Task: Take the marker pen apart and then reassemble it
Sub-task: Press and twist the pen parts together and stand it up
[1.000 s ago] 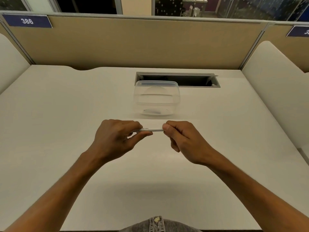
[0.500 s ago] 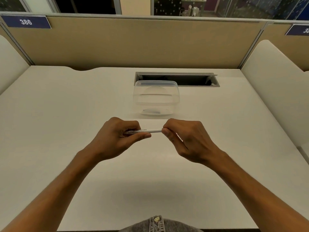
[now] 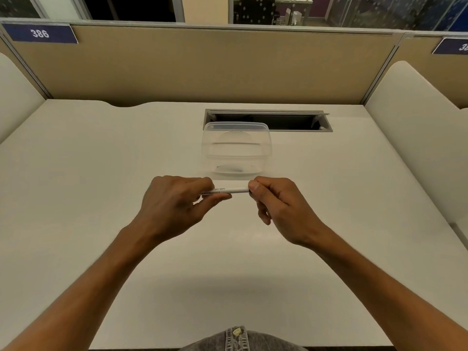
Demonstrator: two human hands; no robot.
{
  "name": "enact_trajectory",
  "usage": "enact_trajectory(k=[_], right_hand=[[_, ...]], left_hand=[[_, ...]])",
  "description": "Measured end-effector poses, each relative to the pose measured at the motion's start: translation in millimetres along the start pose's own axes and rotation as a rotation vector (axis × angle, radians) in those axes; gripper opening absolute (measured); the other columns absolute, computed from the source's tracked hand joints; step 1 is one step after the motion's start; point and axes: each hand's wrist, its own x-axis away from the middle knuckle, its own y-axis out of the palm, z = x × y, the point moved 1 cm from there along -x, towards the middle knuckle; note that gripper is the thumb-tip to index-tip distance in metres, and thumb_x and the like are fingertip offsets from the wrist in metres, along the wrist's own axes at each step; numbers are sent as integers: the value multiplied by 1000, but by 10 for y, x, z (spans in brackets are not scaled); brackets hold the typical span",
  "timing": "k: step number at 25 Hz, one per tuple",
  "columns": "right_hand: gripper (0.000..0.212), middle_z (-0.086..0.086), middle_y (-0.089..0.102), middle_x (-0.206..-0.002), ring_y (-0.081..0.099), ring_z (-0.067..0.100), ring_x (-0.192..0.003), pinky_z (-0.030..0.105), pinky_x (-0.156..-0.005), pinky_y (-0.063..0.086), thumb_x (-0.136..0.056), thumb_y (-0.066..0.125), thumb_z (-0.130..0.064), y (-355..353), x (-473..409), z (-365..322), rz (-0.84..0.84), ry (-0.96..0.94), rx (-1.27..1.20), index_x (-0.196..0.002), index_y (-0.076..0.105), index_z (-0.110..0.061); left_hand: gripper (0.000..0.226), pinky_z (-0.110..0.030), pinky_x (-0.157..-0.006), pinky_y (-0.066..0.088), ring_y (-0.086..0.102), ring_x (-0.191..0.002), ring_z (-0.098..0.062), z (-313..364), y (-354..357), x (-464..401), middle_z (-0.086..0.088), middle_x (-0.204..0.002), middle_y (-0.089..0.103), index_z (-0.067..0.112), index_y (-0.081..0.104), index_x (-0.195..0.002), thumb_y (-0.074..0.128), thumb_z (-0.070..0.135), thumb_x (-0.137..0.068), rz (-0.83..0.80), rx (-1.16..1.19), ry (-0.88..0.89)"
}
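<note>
A person holds a white marker pen (image 3: 229,191) level above the middle of a white desk (image 3: 101,173), with one hand at each end. The left hand (image 3: 174,203) has its fingers curled over the left part of the barrel, and the thumb lies along the underside, so the pen is pinched between thumb and fingers. Small dark print runs along the barrel just right of that hand. The right hand (image 3: 276,206) grips the right end of the pen, with the thumb and the bent forefinger closed around the tip of it; the remaining fingers are folded under the palm. What the right hand covers there, a cap or an end piece, cannot be told. Only the short stretch of barrel between the two hands shows.

Just beyond the pen, toward the far edge of the desk, stands a clear plastic box (image 3: 236,150), and a small dark thing lies on its bottom, too faint to name. Behind the box a long cable slot (image 3: 291,120) is sunk into the desk near the far edge. A tan partition (image 3: 228,67) rises along that edge, with a blue number plate (image 3: 40,33) reading 386 at its upper left. A second plate (image 3: 453,46) sits at the upper right, cut off by the frame. Grey denim (image 3: 240,340) shows at the near edge.
</note>
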Motion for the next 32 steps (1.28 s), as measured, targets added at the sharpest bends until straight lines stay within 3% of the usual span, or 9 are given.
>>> enact_trajectory(k=[3,5,11,16,20,24,28,32], right_hand=[[29,-5,51,-57,45,17,-49,35,-47,40,-98,40,-37,-10,16,-23,93,-246,415,-75,49,-21],[24,-7,57,-66,41,11,-48,28,-43,38,-97,42,-33,-42,11,-36,130,-423,628,-84,56,-18],[24,1,63,-78,34,7,-54,26,-41,35,-97,47,-25,-86,-3,-38,107,-607,742,-92,63,-8],[27,-4,56,-70,35,9,-52,23,-45,30,-98,45,-26,-80,13,-76,70,-578,667,-85,61,-9],[27,-5,47,-59,41,19,-50,39,-46,38,-99,45,-25,-26,32,-64,49,-356,411,-74,51,-15],[29,-2,44,-54,45,26,-50,46,-49,40,-98,43,-32,0,39,-69,68,-171,174,-69,44,-27],[25,-10,53,-62,54,17,-57,41,-54,47,-97,45,-35,37,62,-43,166,-206,238,-79,54,-19],[25,-6,56,-72,45,13,-53,28,-45,39,-98,42,-29,-15,86,-11,196,-466,578,-85,57,-14]], left_hand=[[48,-26,-41,33,39,-38,-16,-37,-11,-8,8,-44,44,15,64,-65,51,57,-84,-24,74,-48],[48,-26,-42,30,36,-39,-15,-68,-7,0,8,-43,39,15,64,-65,52,58,-84,-49,124,-79],[48,-26,-42,26,35,-40,-16,-129,-16,13,4,-41,40,16,63,-63,56,59,-82,-106,313,-134],[44,-30,-42,27,34,-41,-16,-125,-5,33,3,-42,41,17,68,-65,59,58,-81,-104,355,-127],[39,-23,-43,27,34,-41,-7,-81,-4,52,12,-45,42,18,74,-72,60,54,-82,-35,297,-101],[40,-23,-44,29,35,-42,-1,-35,16,25,13,-47,40,17,73,-72,59,53,-83,5,210,-98],[44,-31,-41,36,43,-41,-14,-25,100,48,6,-46,50,15,72,-74,58,56,-83,-24,282,-142],[43,-30,-42,34,42,-42,-16,-39,145,103,3,-45,50,17,68,-70,58,57,-83,-69,353,-168]])
